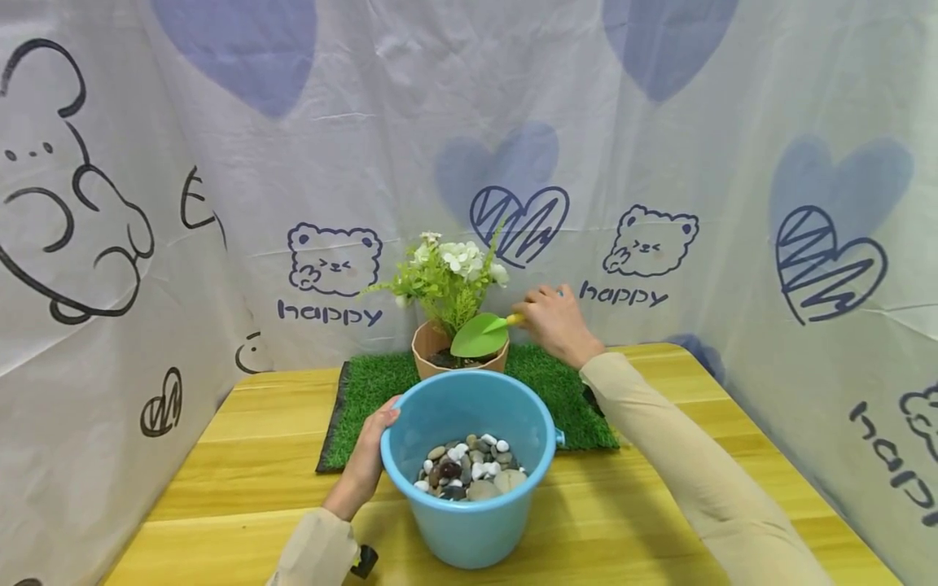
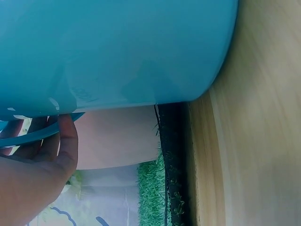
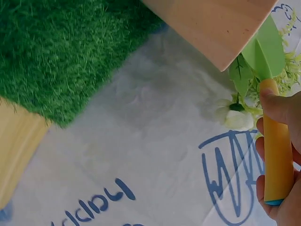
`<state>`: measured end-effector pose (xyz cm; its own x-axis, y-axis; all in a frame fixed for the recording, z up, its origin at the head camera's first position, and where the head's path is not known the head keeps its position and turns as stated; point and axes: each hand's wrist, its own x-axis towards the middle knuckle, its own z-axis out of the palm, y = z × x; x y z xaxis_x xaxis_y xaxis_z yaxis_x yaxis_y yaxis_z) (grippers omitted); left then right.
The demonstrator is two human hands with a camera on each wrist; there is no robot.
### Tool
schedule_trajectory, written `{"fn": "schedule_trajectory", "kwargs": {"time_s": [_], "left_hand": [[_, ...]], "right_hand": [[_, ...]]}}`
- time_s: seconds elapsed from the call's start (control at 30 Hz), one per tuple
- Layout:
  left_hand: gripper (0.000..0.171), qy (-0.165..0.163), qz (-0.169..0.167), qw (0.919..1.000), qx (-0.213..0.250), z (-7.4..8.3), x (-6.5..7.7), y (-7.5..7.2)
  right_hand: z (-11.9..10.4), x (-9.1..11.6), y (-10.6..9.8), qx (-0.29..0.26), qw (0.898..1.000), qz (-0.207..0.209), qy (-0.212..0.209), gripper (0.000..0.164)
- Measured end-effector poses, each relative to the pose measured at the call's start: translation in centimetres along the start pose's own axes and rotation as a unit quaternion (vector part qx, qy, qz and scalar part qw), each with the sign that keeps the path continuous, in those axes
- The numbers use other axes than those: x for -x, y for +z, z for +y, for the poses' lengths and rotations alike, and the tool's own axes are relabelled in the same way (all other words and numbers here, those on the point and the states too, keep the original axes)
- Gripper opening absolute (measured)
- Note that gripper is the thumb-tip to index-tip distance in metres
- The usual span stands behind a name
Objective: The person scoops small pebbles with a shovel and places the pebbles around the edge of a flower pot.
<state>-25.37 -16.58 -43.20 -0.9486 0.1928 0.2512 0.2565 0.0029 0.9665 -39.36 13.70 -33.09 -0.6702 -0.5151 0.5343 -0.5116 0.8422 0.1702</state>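
A light blue bucket stands on the table with grey, brown and white pebbles inside. At its upper left side my left hand holds it near the rim; the left wrist view shows the fingers by a blue band. Farther back, my right hand grips the yellow handle of a small toy trowel. Its green blade tilts over the front of a pinkish plant pot, above dark filling. White flowers and green leaves rise from the pot.
Under the pot lies a green artificial grass mat on the wooden table. A whitish curtain printed with bears and hearts hangs behind and at both sides. A small black object shows by the left sleeve.
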Motion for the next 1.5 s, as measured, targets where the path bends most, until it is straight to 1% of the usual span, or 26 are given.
{"fn": "schedule_trajectory", "kwargs": {"time_s": [0.17,0.4,0.57,0.63,0.7,0.83,0.93,1.0,1.2,1.3,1.5], "left_hand": [[0.051,-0.002,0.000,1.0000,-0.001,-0.1,-0.1,0.0],[0.050,-0.005,0.007,0.9999,-0.006,-0.2,0.0,0.0],[0.050,-0.002,0.008,0.9999,-0.007,-0.2,0.0,0.1],[0.050,-0.003,0.009,0.9999,-0.005,-0.2,-0.1,0.1],[0.050,-0.002,0.010,0.9999,-0.005,-0.2,-0.1,0.1],[0.050,-0.003,0.009,0.9999,-0.005,0.0,-0.1,0.1],[0.050,-0.002,0.008,1.0000,-0.004,0.0,-0.1,0.1],[0.050,-0.002,0.008,1.0000,-0.002,0.0,-0.1,0.1],[0.050,-0.006,0.006,1.0000,-0.003,-0.1,0.0,-0.1],[0.049,-0.009,0.005,0.9999,-0.008,0.0,0.0,-0.1],[0.049,-0.013,0.005,0.9997,-0.019,-0.1,-0.1,-0.3]], "right_hand": [[0.3,0.4,0.1,-0.035,0.999,-0.018,0.025,0.027],[0.4,1.3,0.5,-0.062,0.997,-0.036,0.034,0.029],[0.4,1.8,0.4,-0.103,0.993,-0.038,0.039,0.030],[0.3,1.9,0.3,-0.130,0.990,-0.045,0.040,0.030],[0.2,2.0,0.1,-0.164,0.984,-0.055,0.044,0.030],[-0.2,2.2,-0.2,-0.236,0.966,-0.082,0.062,0.030],[-0.4,2.5,-0.3,-0.265,0.957,-0.092,0.073,0.029],[-0.5,2.8,-0.5,-0.270,0.955,-0.094,0.076,0.028],[-0.6,3.1,-0.4,-0.270,0.955,-0.106,0.069,0.027],[-0.7,3.4,-0.3,-0.279,0.951,-0.114,0.068,0.027],[-1.4,4.0,-0.7,-0.309,0.943,-0.113,0.046,0.022]]}}
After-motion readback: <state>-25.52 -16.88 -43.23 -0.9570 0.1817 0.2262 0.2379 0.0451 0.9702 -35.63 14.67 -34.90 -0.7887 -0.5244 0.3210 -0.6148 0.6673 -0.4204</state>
